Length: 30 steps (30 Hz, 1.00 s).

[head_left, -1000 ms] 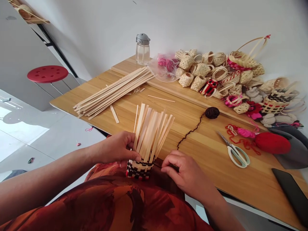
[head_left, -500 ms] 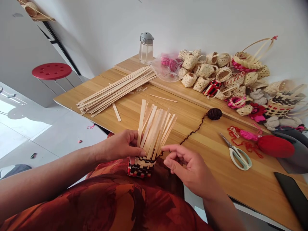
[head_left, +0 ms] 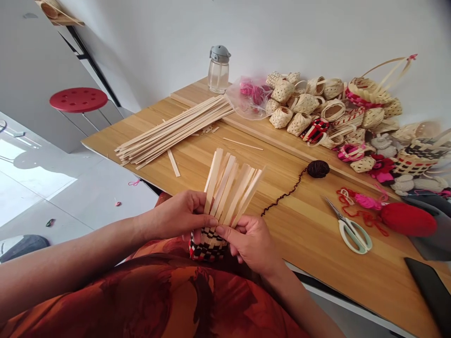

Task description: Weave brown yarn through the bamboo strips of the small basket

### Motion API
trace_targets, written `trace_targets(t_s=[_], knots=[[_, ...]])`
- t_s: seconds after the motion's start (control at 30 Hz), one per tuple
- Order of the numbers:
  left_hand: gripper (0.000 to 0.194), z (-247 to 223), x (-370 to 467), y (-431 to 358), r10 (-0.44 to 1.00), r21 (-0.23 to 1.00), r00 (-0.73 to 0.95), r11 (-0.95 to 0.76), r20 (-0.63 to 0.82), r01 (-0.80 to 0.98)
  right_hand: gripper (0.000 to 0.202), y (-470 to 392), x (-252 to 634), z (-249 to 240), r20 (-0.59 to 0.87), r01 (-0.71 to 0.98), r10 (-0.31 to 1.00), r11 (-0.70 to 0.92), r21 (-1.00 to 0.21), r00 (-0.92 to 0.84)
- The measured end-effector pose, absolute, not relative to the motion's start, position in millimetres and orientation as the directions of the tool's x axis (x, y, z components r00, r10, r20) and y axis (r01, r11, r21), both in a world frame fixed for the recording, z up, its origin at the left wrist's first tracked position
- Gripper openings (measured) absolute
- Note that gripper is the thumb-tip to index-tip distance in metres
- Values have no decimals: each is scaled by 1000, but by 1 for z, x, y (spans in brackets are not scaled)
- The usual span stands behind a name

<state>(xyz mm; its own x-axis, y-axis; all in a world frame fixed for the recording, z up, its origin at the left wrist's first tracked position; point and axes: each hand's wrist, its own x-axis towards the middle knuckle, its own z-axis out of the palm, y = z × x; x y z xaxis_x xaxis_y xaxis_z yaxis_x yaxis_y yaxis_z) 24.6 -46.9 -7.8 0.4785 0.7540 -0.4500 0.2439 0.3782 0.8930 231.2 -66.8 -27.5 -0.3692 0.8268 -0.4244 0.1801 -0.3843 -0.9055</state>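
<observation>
A small woven basket (head_left: 208, 246), checked in black, cream and red, rests at my lap with long pale strips (head_left: 230, 185) standing up and fanning out of its rim. My left hand (head_left: 186, 213) grips its left side, thumb across the front of the strips. On the right side, my right hand (head_left: 248, 237) pinches the rim, its thumb near the left thumb. Dark yarn (head_left: 282, 195) runs from behind my right hand to a dark ball (head_left: 318, 169) on the table.
Flat strips (head_left: 176, 131) lie in a bundle on the table (head_left: 306, 225). Scissors (head_left: 352, 232), red yarn (head_left: 408, 218) and a black phone-like object (head_left: 428, 288) are to the right. Behind stand a bottle (head_left: 218, 70) and several small baskets (head_left: 306, 103). A red stool (head_left: 78, 99) stands left.
My right hand has moved left from beside the basket and closed on its right rim. My left hand keeps its hold. The view has shifted slightly.
</observation>
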Motion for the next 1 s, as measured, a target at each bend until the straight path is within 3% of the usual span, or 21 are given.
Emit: trace_targets(t_s=[0.3,0.43,0.73,1.0], knots=[[26,-7,26,-47,771,875,426,354,-473,331,26,-69,231,-27,-363,163,867,-326,-931,-342],[25,-9,25,-46,773,881,445,313,-453,354,29,-70,232,-34,-417,114,843,-403,-908,-341],[24,-18,24,-49,777,906,476,294,-412,304,31,-67,234,-47,-461,-30,814,-503,-864,-354],[28,-15,23,-49,745,915,532,305,-403,265,39,-71,237,-48,-433,-20,813,-477,-879,-390]])
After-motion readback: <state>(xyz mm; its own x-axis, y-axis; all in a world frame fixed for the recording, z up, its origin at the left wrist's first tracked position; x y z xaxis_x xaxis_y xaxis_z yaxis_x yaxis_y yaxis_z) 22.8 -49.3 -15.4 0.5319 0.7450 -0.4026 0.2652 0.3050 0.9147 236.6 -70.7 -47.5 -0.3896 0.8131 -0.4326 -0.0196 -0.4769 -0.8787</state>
